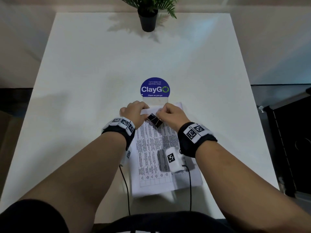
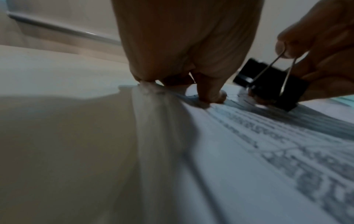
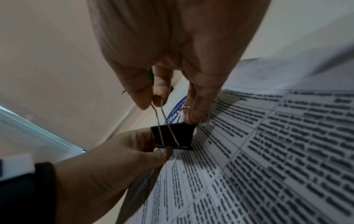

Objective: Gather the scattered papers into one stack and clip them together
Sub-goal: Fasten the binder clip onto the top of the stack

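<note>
White table (image 1: 84, 81) carries my papers (image 1: 151, 148), long axis running near to far. Left hand (image 1: 134, 113) pins their far-left corner; right hand (image 1: 173, 115) pinches the binder clip (image 1: 154, 121) (wire handles up).

White rectangular table (image 1: 84, 64) bearing a round blue "ClayGO" sticker (image 1: 155, 87) and, at its far edge, a green fern in a black pot (image 1: 148, 21). Pale walls behind; dark cabinet (image 1: 292, 148) at right.

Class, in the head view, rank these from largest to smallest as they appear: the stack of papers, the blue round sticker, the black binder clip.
1. stack of papers
2. blue round sticker
3. black binder clip, partly hidden by the fingers
</note>
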Demonstrator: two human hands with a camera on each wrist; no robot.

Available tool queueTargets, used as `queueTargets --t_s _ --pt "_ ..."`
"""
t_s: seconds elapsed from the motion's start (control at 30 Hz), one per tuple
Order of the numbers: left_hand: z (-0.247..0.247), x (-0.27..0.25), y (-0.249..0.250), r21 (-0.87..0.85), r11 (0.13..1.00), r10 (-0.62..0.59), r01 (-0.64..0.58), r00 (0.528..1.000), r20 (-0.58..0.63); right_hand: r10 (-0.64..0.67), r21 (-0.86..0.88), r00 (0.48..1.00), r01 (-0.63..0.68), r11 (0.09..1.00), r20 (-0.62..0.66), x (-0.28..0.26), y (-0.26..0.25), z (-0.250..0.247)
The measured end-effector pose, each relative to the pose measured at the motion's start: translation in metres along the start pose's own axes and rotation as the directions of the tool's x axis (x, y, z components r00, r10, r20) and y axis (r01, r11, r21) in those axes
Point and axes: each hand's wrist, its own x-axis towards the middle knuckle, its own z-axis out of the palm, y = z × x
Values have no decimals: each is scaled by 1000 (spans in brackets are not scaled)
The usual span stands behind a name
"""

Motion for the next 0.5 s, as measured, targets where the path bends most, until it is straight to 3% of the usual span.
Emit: queueTargets --t_s 0.13,0.23,0.37,0.5 --pt "-6 2 0 138 990 0 -2 1000 21 -56 -53 998 57 997 25 2 -3 -3" --pt "-9 3 -1 76 997 29 -33 998 57 -178 -200 984 170 965 -23 8 -16 -12" --pt "-14 2 -3 -106 994 47 -40 997 68 -341 -468 939 318 824 38 20 -33 -20" --pt "-18 -3 -2 -216 976 31 -14 997 75 -418 -579 889 443 685 185 28 -50 -23"
